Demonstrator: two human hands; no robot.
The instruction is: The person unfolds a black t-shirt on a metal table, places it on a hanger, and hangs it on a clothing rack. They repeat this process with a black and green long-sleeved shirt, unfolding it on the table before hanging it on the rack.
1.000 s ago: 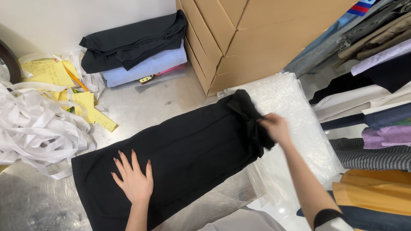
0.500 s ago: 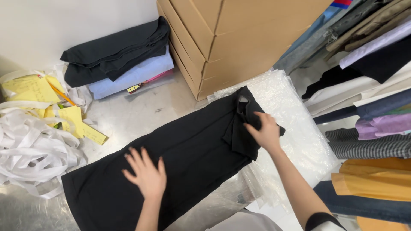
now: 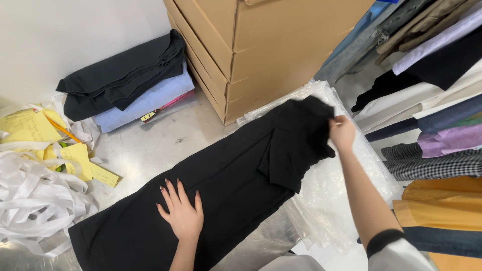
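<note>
Lay across the table (image 3: 150, 150), black garment (image 3: 216, 185). Left hand (image 3: 182, 215) pressed flat, fingers spread; right hand (image 3: 342, 132) pinched the folded end. Risked bunching, sliding onto plastic bags (image 3: 346, 195).

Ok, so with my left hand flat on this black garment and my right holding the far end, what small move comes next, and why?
Probably carry the right hand toward the left hand, laying the lifted end down flat. The black garment lies stretched across the floor, the left hand presses it flat near the middle, and the far end is already raised and doubled over above the clear plastic bags, so finishing that fold looks like the natural step.
</note>
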